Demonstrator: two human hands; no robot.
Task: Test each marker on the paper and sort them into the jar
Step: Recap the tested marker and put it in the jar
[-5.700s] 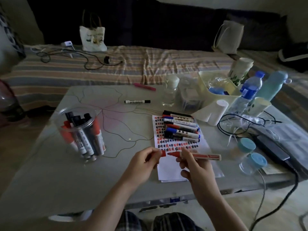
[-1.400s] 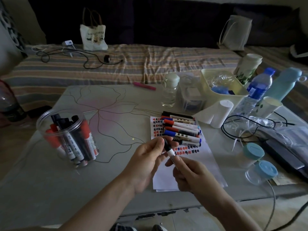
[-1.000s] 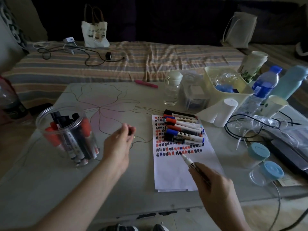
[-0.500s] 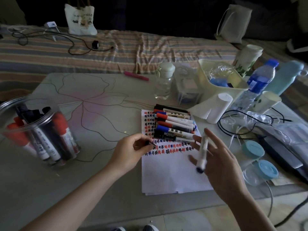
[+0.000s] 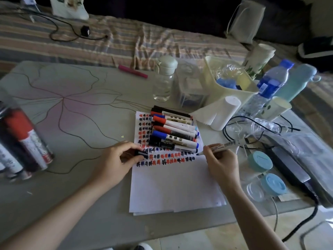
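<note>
The uncapped marker is gripped by the right hand at mid-frame, its tip at the paper; the black cap is pinched by the left hand. The nearby pile of markers could be smudged or nudged by a stray stroke.

Your widest open stretch is the bare table between the jar at the far left edge and the paper, with only your left hand resting at the sheet's left border. The lower half of the paper is blank and free, but its upper part is blocked by the pile of markers, and your right hand sits at its right edge. To the right you are hemmed in by two blue-lidded containers, loose black cables, a paper roll and a cream basket with bottles behind.
</note>
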